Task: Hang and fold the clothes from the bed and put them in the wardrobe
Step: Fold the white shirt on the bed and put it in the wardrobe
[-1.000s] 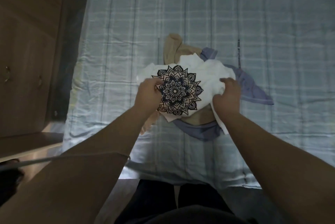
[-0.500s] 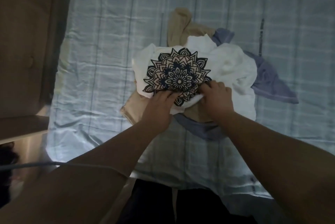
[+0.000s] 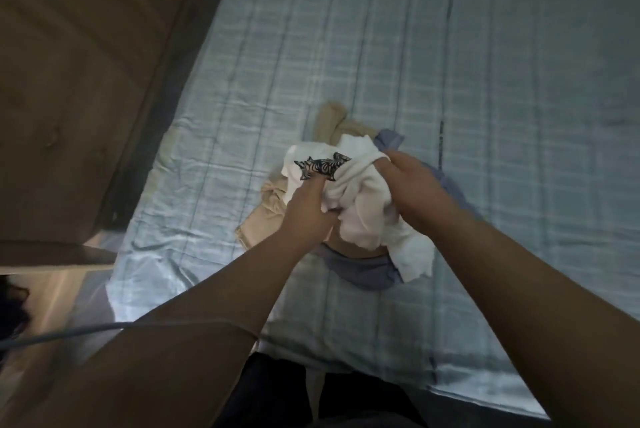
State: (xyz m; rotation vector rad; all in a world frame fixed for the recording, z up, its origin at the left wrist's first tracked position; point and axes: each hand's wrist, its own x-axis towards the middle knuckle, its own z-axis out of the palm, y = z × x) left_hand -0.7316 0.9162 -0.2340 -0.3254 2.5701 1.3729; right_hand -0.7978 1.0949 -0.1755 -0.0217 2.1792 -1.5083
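A white T-shirt (image 3: 360, 199) with a black mandala print is bunched up on top of a small pile on the bed (image 3: 415, 64). My left hand (image 3: 308, 209) grips the shirt's near left part, just below the crumpled print. My right hand (image 3: 412, 192) holds the shirt's right side, fingers curled into the cloth. Under the shirt lie a beige garment (image 3: 263, 223) and a grey-blue garment (image 3: 363, 268). Most of the print is folded out of sight.
The bed has a pale blue checked sheet. A brown wooden wardrobe (image 3: 79, 81) stands at the left, close to the bed's edge. A thin grey cable (image 3: 104, 329) crosses my left forearm. My dark trousers (image 3: 277, 393) show at the bottom.
The shirt lay flat with the whole print showing; both hands have gathered it up, so it is now bunched and lifted. The view has swung, showing more wardrobe.
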